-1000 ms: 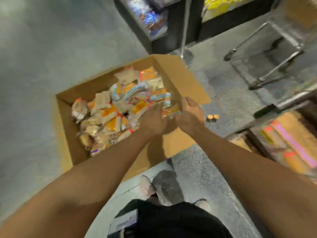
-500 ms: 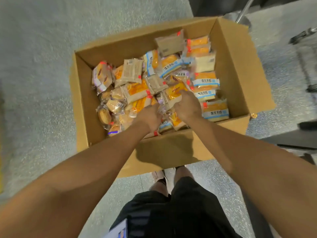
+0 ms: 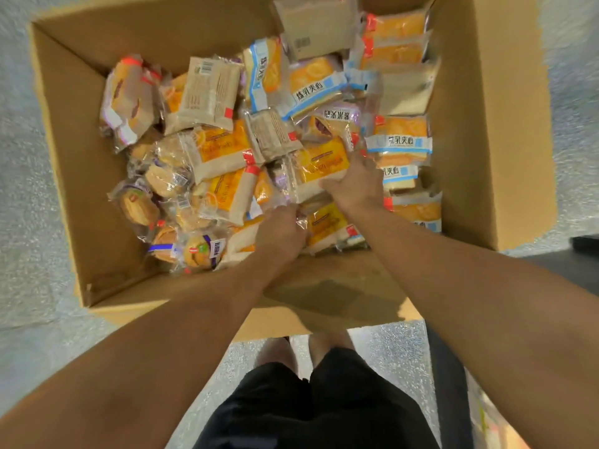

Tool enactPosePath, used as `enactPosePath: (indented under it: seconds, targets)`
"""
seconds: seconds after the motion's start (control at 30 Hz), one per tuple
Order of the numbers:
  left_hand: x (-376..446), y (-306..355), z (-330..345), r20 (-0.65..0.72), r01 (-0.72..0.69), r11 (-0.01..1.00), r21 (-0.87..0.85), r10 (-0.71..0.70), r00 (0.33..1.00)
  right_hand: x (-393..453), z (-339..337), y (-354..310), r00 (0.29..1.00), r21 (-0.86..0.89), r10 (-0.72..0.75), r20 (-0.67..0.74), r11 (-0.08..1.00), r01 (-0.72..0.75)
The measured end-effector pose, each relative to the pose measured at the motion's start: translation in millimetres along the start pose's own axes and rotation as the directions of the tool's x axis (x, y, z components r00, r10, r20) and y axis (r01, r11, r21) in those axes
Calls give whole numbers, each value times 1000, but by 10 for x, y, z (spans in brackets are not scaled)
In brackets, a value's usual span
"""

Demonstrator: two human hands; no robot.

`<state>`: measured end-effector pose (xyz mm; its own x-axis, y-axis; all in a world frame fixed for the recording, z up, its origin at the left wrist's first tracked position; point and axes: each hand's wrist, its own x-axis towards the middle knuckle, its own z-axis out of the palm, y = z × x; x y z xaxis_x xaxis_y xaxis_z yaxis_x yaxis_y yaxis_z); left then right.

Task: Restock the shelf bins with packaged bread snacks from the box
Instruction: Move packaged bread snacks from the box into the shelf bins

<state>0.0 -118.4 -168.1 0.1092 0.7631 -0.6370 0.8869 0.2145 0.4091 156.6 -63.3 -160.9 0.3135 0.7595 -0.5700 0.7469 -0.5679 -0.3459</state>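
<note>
Right fingers curled around orange bread packet; left fingers' grasp unclear.

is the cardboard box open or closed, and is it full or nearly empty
Open, and well stocked: the cardboard box has its flaps folded out, and packaged bread snacks cover its floor in a loose pile, though below the rim.

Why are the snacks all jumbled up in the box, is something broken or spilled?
Nothing looks broken or spilled. The bread packs lie loose in the cardboard box, tilted every way, some face down. None lies on the floor in view. The right hand grips an orange pack; the left hand pinches a clear wrapper.
</note>
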Motion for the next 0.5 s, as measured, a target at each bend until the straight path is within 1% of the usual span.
enactPosePath:
  seconds: [0.1, 0.17, 0.27, 0.33, 0.43, 0.5]
  targets:
    - [41, -5, -4, -51, 18, 1000, 14, -18, 999, 16, 40, 10, 999, -45, 36, -38, 998, -37]
    - [45, -16, -9, -54, 12, 999, 49, -9, 998, 20, 39, 9, 995, -6, 81, -64, 997, -81]
    - [22, 11, -28, -3, -32, 993, 111, 32, 999, 8, -1, 5, 989, 210, 139, -42, 969, -128]
    - [0, 39, -34, 29, -50, 990, 134, 47, 998, -22, -71, 9, 981, 374, 191, -44, 913, -161]
    - [-44, 86, -42, 48, -41, 999, 32, 39, 998, -50, -231, 42, 963, 515, 262, -62, 835, -193]
    - [-96, 112, -68, 61, -78, 997, -27, 79, 995, -95, -373, 56, 956, 570, 284, -78, 799, -191]
